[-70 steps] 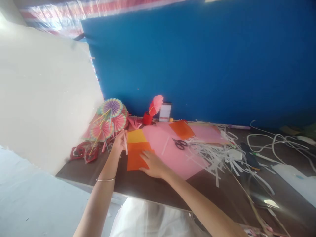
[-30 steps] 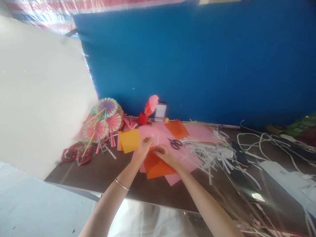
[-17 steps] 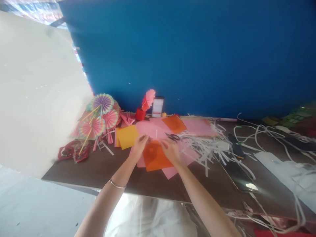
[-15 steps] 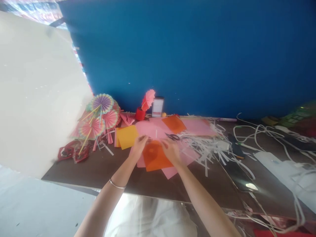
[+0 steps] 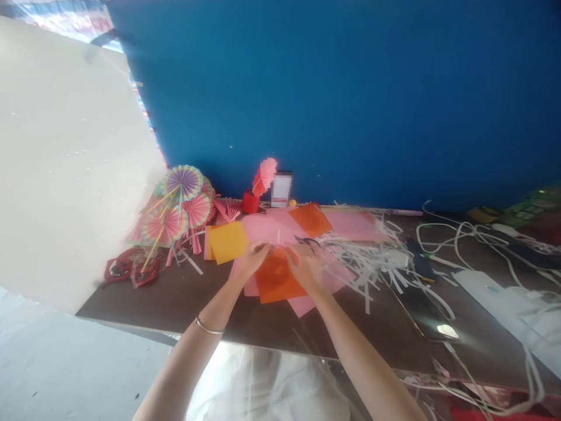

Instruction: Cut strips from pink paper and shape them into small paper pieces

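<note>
A sheet of orange paper (image 5: 280, 282) lies on pink sheets in front of me. At its far left corner my left hand (image 5: 255, 257) is closed, thumb and fingers pinching the paper's edge. Opposite it, my right hand (image 5: 305, 268) is closed on the same far edge, near the right corner. Fine detail between the fingertips is blurred. Just beyond my right hand lie dark-handled scissors (image 5: 307, 240), partly covered by it. A small white strip (image 5: 278, 236) rests on the pink paper (image 5: 258, 225) beyond both hands. Yellow paper (image 5: 228, 242) lies left of my left hand.
Folded paper fans (image 5: 183, 182) are heaped at the left, by a red pouch (image 5: 146, 273). A red cup (image 5: 250, 202) holds another fan at the back. White paper shreds (image 5: 362, 257), a dark phone (image 5: 423, 310) and tangled white cables (image 5: 458, 231) occupy the right.
My left hand has shifted slightly right along the orange paper's far edge. My right hand has risen a little, covering more of the scissors. The view has moved slightly.
</note>
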`<state>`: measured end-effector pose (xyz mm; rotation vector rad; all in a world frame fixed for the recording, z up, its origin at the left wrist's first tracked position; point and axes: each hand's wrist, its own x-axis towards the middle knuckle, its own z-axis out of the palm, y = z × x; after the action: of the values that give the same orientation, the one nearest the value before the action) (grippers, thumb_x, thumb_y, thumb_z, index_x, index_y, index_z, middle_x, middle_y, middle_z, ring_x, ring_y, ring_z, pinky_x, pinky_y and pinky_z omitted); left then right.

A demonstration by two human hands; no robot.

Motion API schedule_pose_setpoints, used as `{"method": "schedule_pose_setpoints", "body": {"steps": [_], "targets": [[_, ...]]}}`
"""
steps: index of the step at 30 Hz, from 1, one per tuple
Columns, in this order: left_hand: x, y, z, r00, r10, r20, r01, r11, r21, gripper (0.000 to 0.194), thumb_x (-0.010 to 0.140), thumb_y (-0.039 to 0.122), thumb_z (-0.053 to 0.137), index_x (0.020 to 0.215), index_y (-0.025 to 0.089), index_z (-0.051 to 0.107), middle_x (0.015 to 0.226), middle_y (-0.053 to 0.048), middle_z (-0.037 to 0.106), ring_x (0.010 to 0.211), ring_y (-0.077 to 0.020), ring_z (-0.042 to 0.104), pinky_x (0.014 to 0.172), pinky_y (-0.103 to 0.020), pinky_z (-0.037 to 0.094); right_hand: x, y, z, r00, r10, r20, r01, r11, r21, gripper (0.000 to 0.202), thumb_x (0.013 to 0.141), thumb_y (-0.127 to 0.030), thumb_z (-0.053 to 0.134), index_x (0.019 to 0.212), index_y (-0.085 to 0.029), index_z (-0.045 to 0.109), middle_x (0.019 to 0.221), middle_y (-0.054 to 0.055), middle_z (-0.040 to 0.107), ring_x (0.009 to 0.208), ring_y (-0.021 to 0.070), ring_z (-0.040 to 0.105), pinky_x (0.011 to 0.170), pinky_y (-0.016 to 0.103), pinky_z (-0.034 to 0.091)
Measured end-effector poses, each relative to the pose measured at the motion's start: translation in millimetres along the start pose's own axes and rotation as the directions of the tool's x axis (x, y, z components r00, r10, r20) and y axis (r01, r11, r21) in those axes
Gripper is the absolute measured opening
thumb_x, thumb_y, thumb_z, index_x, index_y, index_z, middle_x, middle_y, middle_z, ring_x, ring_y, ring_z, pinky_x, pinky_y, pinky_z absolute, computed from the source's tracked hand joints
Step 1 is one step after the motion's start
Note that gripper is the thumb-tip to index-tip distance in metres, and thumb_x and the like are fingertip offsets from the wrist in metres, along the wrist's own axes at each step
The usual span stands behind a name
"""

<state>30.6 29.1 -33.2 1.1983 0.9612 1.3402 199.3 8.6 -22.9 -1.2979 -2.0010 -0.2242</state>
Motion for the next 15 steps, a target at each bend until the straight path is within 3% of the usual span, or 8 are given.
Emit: {"method": "schedule_pose_setpoints", "body": {"steps": [5,7,10,13,15], "targets": [[-5.1,6.5,3.9,0.984,-0.004,0.179,-0.005,0.999,0.051,0.014,0.069,0.029,0.067,0.074,0.016,0.069,0.079,-0.006,0.067,0.075,-0.0166,0.061,0.076,-0.028,0.047,-1.2,-4.0,1.3,0.998,-0.026,0.063,0.012,0.979,0.205,0.026,0.087,-0.025,0.041,0.1,-0.02,0.063,0.096,0.007,0.067,0.091,0.0209,0.06,0.083,0.037,0.044],[-6.3,16.0,9.2,0.996,0.017,0.092,-0.021,0.999,0.041,0.009,0.069,0.025,0.068,0.073,0.017,0.068,0.083,-0.006,0.067,0.079,-0.017,0.06,0.077,-0.028,0.046,-1.9,-3.1,3.1,0.996,-0.031,0.079,0.01,0.97,0.245,0.027,0.088,-0.022,0.038,0.096,-0.021,0.064,0.092,0.006,0.068,0.086,0.0201,0.061,0.08,0.036,0.045],[-15.4,43.1,18.1,0.984,0.07,-0.165,-0.079,0.996,-0.05,0.013,0.068,0.018,0.068,0.081,0.018,0.067,0.091,-0.007,0.065,0.088,-0.0178,0.059,0.081,-0.027,0.045,-2.6,-1.3,5.2,0.998,-0.009,0.06,-0.006,0.969,0.245,0.028,0.087,-0.02,0.038,0.091,-0.021,0.065,0.088,0.006,0.069,0.083,0.0208,0.062,0.079,0.038,0.046],[-44.2,66.4,14.6,0.993,0.086,-0.087,-0.098,0.985,-0.143,0.015,0.072,0.023,0.066,0.086,0.018,0.066,0.088,-0.007,0.064,0.093,-0.0232,0.06,0.084,-0.034,0.046,-2.7,-2.0,4.3,0.999,0.009,0.053,-0.022,0.968,0.251,0.027,0.086,-0.019,0.039,0.09,-0.021,0.066,0.089,0.006,0.069,0.084,0.0207,0.062,0.079,0.037,0.047],[-70.3,65.3,1.8,0.996,0.007,-0.085,-0.029,0.964,-0.266,0.021,0.076,0.03,0.062,0.095,0.022,0.063,0.081,-0.008,0.064,0.094,-0.0286,0.06,0.077,-0.04,0.05,-2.6,-4.3,1.9,0.997,0.01,0.07,-0.027,0.966,0.258,0.027,0.086,-0.019,0.039,0.089,-0.021,0.066,0.09,0.005,0.069,0.084,0.0202,0.062,0.079,0.036,0.047]]}}
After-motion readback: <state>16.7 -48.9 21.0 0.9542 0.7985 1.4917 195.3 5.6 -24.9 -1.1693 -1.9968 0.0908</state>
